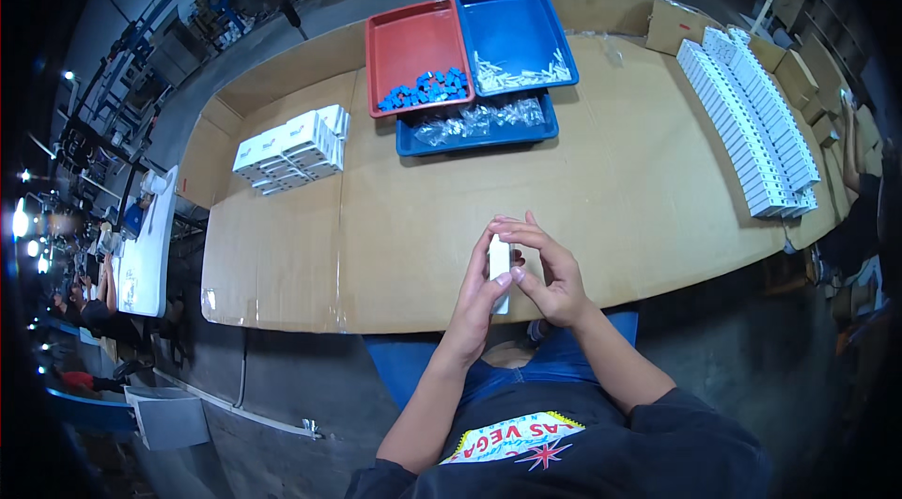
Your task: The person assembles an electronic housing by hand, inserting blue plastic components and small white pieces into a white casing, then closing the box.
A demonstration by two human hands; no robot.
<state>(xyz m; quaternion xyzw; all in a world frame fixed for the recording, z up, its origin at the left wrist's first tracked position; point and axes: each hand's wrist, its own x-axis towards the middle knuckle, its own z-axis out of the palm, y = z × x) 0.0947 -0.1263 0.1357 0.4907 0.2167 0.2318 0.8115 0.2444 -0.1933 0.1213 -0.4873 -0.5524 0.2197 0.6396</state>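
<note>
A small white box (500, 266) is held upright between my two hands, just above the near edge of the cardboard-covered table (413, 245). My left hand (472, 300) grips its left side, with the thumb on the near face and the fingers behind. My right hand (556, 281) arches over from the other side, its fingertips at the top of the box and its thumb against the right side. Both hands are closed on it. The far side of the box is hidden by my fingers.
At the far middle, a red tray (413, 43) holds small blue parts and a blue tray (512, 20) white ones. A lower blue tray (479, 149) holds clear plastic bags. White boxes are stacked at left (296, 149), with long rows at right (742, 137).
</note>
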